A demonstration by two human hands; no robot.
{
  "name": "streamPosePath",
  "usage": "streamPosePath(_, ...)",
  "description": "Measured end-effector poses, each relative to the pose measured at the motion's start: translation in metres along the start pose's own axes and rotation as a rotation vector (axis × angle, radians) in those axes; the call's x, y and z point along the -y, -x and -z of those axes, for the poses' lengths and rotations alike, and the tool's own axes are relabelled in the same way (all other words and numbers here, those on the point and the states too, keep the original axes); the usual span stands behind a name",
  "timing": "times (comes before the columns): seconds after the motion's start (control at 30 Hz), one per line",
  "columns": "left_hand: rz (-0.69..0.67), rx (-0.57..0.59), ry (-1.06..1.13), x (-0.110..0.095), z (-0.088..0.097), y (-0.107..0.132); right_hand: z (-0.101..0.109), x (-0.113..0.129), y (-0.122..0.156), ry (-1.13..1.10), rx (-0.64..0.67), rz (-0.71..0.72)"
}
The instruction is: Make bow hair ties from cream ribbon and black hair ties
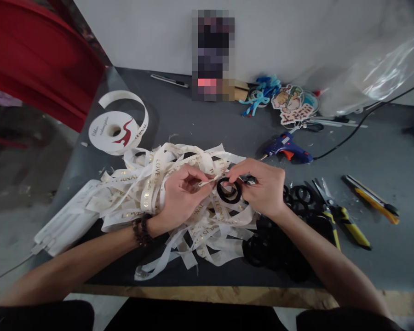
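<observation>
My left hand point(184, 188) pinches a folded end of cream ribbon point(212, 180) between thumb and fingers. Close beside it, my right hand point(260, 184) is closed, its fingertips meeting the ribbon and a black hair tie point(228, 201), which hangs as a ring below them. A small dark, shiny piece point(250, 179) shows at the right fingers; its kind is unclear. Beneath both hands spreads a tangled heap of cream ribbons point(155, 184) with gold lettering. A pile of black hair ties point(276, 243) lies under my right forearm.
A ribbon spool point(101, 131) and a white power strip point(67, 220) are at left. To the right lie a blue glue gun point(288, 148) with its cord, yellow-handled pliers point(353, 230) and a yellow utility knife point(372, 200). Another knife point(169, 81) lies near the wall.
</observation>
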State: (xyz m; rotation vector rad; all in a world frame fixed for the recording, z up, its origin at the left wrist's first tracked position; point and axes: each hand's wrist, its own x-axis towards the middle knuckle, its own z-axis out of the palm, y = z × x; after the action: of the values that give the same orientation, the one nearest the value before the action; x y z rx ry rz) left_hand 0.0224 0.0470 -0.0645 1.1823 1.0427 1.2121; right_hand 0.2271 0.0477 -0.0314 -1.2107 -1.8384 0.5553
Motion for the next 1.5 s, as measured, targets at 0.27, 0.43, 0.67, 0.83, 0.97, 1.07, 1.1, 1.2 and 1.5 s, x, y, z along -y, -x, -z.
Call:
streamPosePath(0.27,-0.049,-0.021,0.023,-0.004,-0.002,0.001,-0.003,-0.001,0.002,-0.009,-0.081,0.053)
streamPosePath(0.43,-0.040,0.001,0.021,-0.003,-0.002,0.001,-0.002,0.000,0.000,-0.050,-0.058,0.068)
streamPosePath(0.67,-0.092,0.020,-0.044,-0.002,0.000,0.002,-0.003,-0.001,0.003,-0.062,-0.042,0.068)
streamPosePath(0.83,-0.113,0.051,-0.057,-0.001,0.002,0.005,-0.005,-0.001,0.006,-0.030,-0.044,0.030)
streamPosePath(0.97,-0.123,0.046,-0.095,0.000,0.002,0.007,-0.007,0.000,0.007,-0.038,-0.071,0.034)
streamPosePath(1.07,-0.153,0.050,-0.151,0.003,0.004,0.008,-0.007,0.002,0.006,-0.047,-0.076,0.052)
streamPosePath(1.1,-0.178,0.054,-0.179,0.004,0.004,0.009,-0.007,0.002,0.006,-0.044,-0.073,0.047)
streamPosePath(1.2,-0.291,0.064,-0.251,0.006,0.006,0.009,-0.006,0.000,0.004,-0.060,-0.090,0.081)
streamPosePath(1.5,-0.484,0.070,-0.339,0.007,0.005,0.006,-0.006,-0.004,0.002,-0.027,-0.023,0.124)
